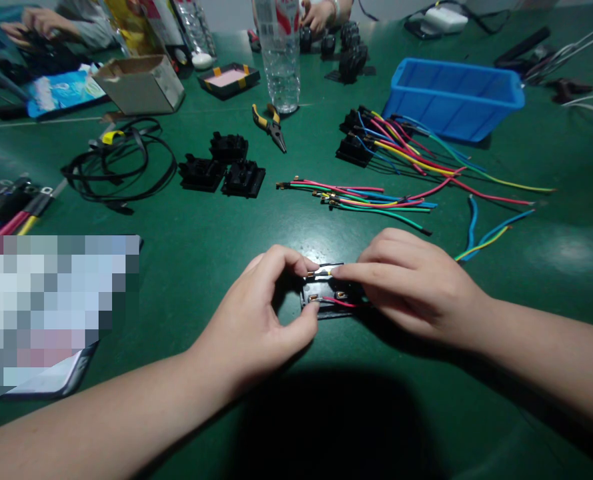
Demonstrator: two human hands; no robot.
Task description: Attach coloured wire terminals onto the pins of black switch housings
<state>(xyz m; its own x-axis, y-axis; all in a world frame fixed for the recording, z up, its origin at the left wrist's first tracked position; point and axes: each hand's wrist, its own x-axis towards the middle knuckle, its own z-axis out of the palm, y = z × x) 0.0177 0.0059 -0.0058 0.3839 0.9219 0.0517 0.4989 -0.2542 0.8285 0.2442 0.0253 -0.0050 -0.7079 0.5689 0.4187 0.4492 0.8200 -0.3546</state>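
A small black connector block (326, 298) lies on the green table in front of me, with metal terminals and a red wire set in it. My left hand (261, 313) curls round its left side, thumb and forefinger closed on its edges. My right hand (411, 283) comes in from the right and pinches a yellow wire with a metal terminal (321, 273) at the block's top edge. Loose coloured wires (371, 198) lie just beyond the hands.
Three black connector blocks (223, 170) and pliers (271, 125) lie further back. A blue bin (453, 97) stands at back right beside wired blocks (361, 140). A black cable coil (121, 167), a cardboard box (139, 83) and a water bottle (281, 60) sit behind. Other people's hands work at the far edge.
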